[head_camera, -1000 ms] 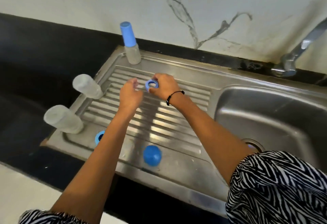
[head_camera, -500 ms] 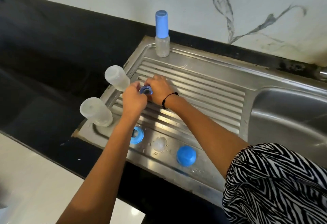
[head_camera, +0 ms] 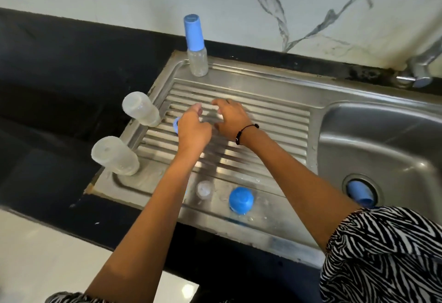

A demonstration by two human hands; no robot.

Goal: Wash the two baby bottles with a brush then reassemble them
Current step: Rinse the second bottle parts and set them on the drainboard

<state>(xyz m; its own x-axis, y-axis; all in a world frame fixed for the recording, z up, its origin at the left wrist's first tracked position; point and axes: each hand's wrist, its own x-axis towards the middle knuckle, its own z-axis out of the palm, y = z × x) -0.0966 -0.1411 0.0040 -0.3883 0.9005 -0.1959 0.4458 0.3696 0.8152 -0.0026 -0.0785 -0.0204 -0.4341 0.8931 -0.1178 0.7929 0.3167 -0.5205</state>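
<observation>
Bottle bodies: two frosted clear plastic baby bottle bodies stand mouth-down at the left rim of the ribbed steel drainboard (head_camera: 275, 101), the farther one (head_camera: 141, 108) just left of the left hand, the nearer one (head_camera: 114, 155) closer to the bench edge; their long axes run upright, leaning a little outward in the wide view.
Blue ring: a blue plastic screw collar (head_camera: 175, 125) shows only as a sliver at the left hand (head_camera: 193, 130), on the side toward the farther bottle.
Left fingers: curled inward with the thumb up; they seem to hold the collar, though the grip itself is hidden behind the hand.
Right hand: the right hand (head_camera: 233, 118) hovers over the ribs just right of the left one, fingers spread and loosely bent, holding nothing.
Key relation: the farther bottle lies to the left of the left hand's fingers, nearly touching distance, so the left hand is much the nearer; the right hand would have to cross over.
Other parts: a small clear teat (head_camera: 204, 189) and a round blue dome cap (head_camera: 240, 199) sit on the flat front strip, near the forearms.
Also there: a slim clear bottle with a tall blue cap (head_camera: 195, 46) stands at the back corner; something blue (head_camera: 361, 193) lies in the sink drain.
Judged step: reassembly, with the bottle needing to be turned upright before the collar goes on.
</observation>
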